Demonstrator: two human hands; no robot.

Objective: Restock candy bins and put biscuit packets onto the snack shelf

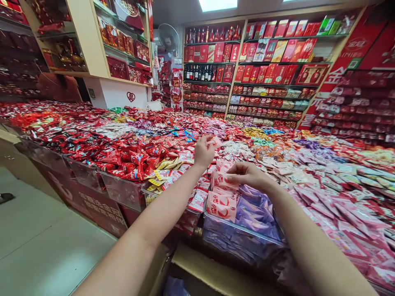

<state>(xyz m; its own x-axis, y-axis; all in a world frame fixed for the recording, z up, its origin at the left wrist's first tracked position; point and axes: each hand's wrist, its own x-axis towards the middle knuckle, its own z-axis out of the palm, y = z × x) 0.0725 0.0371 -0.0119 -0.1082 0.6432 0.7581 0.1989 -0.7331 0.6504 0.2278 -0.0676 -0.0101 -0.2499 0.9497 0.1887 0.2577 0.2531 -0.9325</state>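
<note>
My left hand (204, 152) reaches out over the candy display, its fingers pinched on a small pink packet (215, 142). Nearer to me and to the right, my right hand (248, 174) has its thumb and fingers closed on a pink packet (220, 179) at the back of a clear bin (243, 228). Pink packets with red print (221, 205) stand in the left part of this bin. Purple packets (254, 211) fill its right part. White and pink packets (199, 197) lie just left of the bin.
Red-wrapped candies (123, 158) fill bins at the left, and pink packets (345, 230) are heaped at the right. An opened cardboard box (203, 267) sits below the bin. Shelves (237, 61) of red boxes and bottles line the back wall. A person (58, 87) is partly visible at the left.
</note>
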